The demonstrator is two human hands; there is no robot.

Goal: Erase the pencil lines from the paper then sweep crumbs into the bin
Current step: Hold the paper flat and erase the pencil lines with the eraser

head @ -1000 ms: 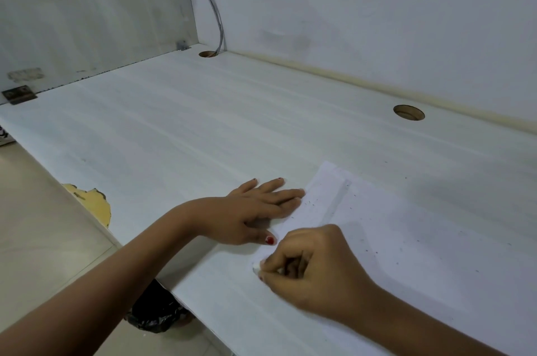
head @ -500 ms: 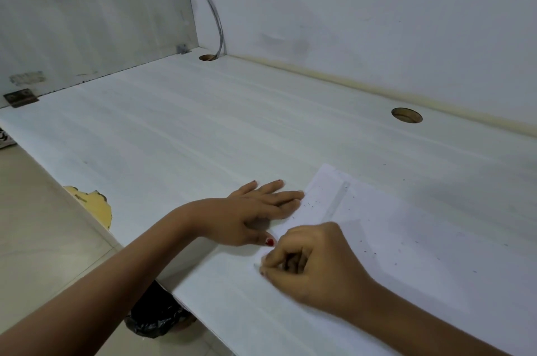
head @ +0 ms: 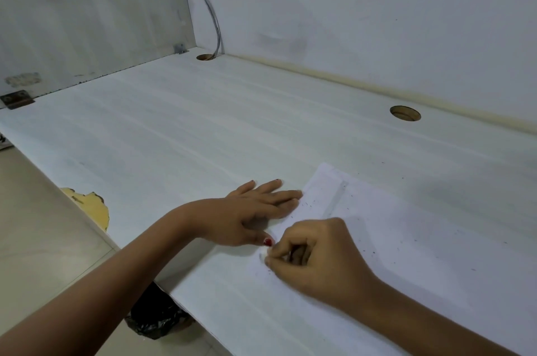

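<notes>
A white sheet of paper [head: 412, 233] lies on the white desk [head: 203, 138], speckled with dark eraser crumbs [head: 308, 204]. My left hand [head: 255, 210] lies flat with straight fingers, pressing the paper's left edge down. My right hand [head: 313, 257] is curled and pinches a small white eraser [head: 262, 257] against the paper's near left corner; only the eraser's tip shows. Under the desk edge, a bin lined with a black bag [head: 154, 321] stands on the floor, mostly hidden by my left forearm and the desk.
Two round cable holes [head: 405, 113] [head: 206, 57] open near the desk's back edge, a grey cable [head: 209, 7] running into the left one. A side panel [head: 87, 13] closes the far left. A chipped patch [head: 93, 207] marks the front edge.
My right hand with the eraser has shifted slightly left and nearer along the paper's corner. The left hand has stayed pressed in place.
</notes>
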